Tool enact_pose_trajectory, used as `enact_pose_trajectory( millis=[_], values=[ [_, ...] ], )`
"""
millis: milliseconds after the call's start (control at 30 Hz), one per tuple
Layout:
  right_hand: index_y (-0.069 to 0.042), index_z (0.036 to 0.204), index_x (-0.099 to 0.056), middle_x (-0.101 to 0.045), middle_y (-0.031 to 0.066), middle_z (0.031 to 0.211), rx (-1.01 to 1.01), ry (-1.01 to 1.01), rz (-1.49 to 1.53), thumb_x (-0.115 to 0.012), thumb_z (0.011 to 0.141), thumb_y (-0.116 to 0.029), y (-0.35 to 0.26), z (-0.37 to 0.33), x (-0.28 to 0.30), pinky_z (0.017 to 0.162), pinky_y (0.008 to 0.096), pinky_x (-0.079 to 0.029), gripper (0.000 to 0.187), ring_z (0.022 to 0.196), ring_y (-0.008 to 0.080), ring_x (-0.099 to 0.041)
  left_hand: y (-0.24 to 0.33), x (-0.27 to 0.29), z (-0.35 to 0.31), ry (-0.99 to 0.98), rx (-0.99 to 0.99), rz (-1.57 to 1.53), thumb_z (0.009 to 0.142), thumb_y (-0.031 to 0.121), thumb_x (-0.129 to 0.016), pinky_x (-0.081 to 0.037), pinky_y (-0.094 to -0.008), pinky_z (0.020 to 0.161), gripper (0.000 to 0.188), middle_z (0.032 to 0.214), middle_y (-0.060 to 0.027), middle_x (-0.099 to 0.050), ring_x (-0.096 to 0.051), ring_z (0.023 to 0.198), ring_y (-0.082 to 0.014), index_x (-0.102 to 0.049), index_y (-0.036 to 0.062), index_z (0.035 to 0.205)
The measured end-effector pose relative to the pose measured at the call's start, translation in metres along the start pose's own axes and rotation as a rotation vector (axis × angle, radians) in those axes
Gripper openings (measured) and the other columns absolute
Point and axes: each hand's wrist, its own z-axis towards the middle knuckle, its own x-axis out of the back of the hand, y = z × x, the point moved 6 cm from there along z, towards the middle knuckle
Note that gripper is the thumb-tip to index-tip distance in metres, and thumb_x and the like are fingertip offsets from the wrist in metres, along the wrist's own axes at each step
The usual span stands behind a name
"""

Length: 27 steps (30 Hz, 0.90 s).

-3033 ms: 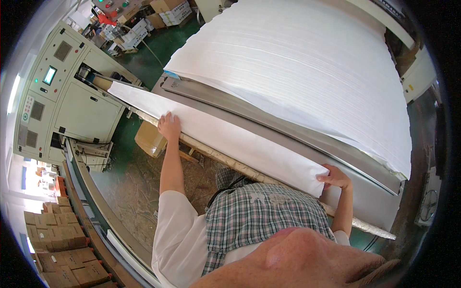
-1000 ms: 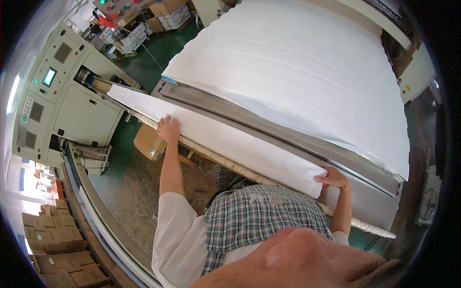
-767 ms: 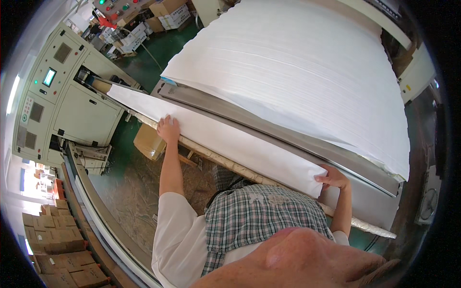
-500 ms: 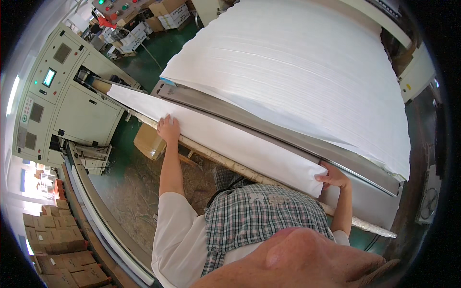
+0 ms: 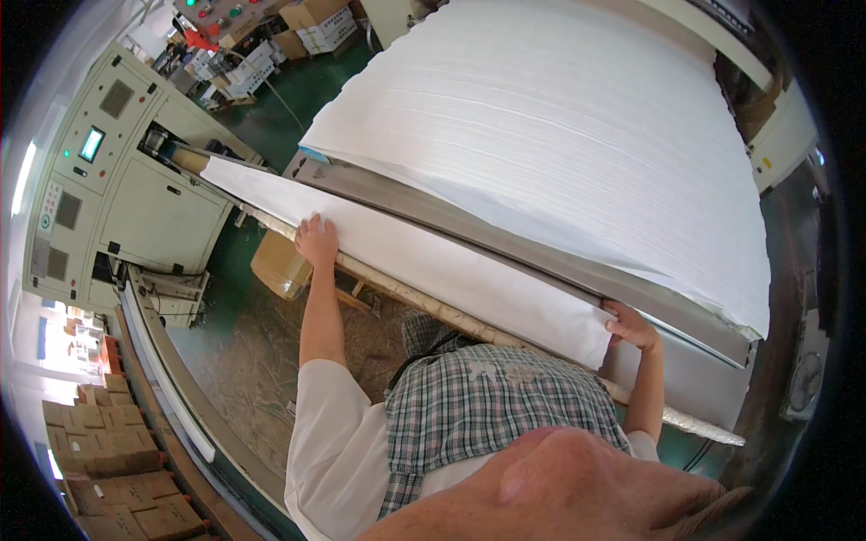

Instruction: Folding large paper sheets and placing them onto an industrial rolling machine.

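Observation:
A long white strip of sheet material (image 5: pixel 433 261) lies across in front of me on a narrow metal table (image 5: pixel 667 379); whether it is cloth or paper I cannot tell. My left hand (image 5: pixel 317 241) rests on its near edge, left of the middle, fingers spread over the top. At the strip's right end is my right hand (image 5: pixel 631 325), fingers stretched apart toward the metal bar (image 5: pixel 663 332) behind the strip. Beyond the bar rises a wide layered pile of white sheet (image 5: pixel 559 135). A padded, wrapped edge (image 5: pixel 424 314) runs along the table's near side.
A pale machine cabinet (image 5: pixel 149 212) with a lit screen and buttons stands left, near the strip's far left end. Below it run long rails (image 5: pixel 176 388) beside stacked cardboard boxes (image 5: pixel 108 442). One carton (image 5: pixel 281 264) sits under the table. A fan (image 5: pixel 806 383) stands far right.
My right hand has shifted slightly up and right off the strip's end, its fingers reaching further toward the metal bar. My left hand stays almost in place.

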Motion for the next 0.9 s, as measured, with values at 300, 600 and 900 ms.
enact_pose_trajectory(
  millis=[300,600,900],
  values=[
    [0.005,0.110,-0.049,-0.056,0.0128,0.097,0.172,0.246,-0.087,-0.050,0.081,-0.051,0.002,0.006,-0.001,0.077,0.0282,-0.042,0.062,0.088,0.0165,-0.052,-0.004,-0.003,0.001,0.026,-0.017,0.010,0.073,0.032,-0.057,-0.031,-0.0465,0.092,0.033,0.111,-0.0126,-0.054,-0.046,0.107,-0.0307,-0.062,0.0149,0.100],
    [0.008,0.107,-0.049,-0.056,0.0157,0.099,0.123,0.279,0.403,-0.028,0.085,-0.060,0.014,0.013,0.000,0.087,0.0317,-0.039,0.075,0.095,0.0220,-0.052,-0.002,-0.003,0.001,0.045,-0.045,0.014,0.074,0.032,-0.056,-0.032,-0.0465,0.091,0.033,0.109,-0.0130,-0.055,-0.047,0.105,-0.0317,-0.061,0.0143,0.100],
    [0.008,0.106,-0.049,-0.055,0.0153,0.099,0.120,0.252,0.497,-0.030,0.086,-0.058,0.011,0.015,-0.005,0.086,0.0317,-0.039,0.071,0.095,0.0214,-0.051,-0.003,-0.003,0.001,0.034,-0.030,0.009,0.074,0.033,-0.055,-0.032,-0.0470,0.092,0.033,0.110,-0.0146,-0.055,-0.046,0.106,-0.0321,-0.062,0.0141,0.100]
  ],
)
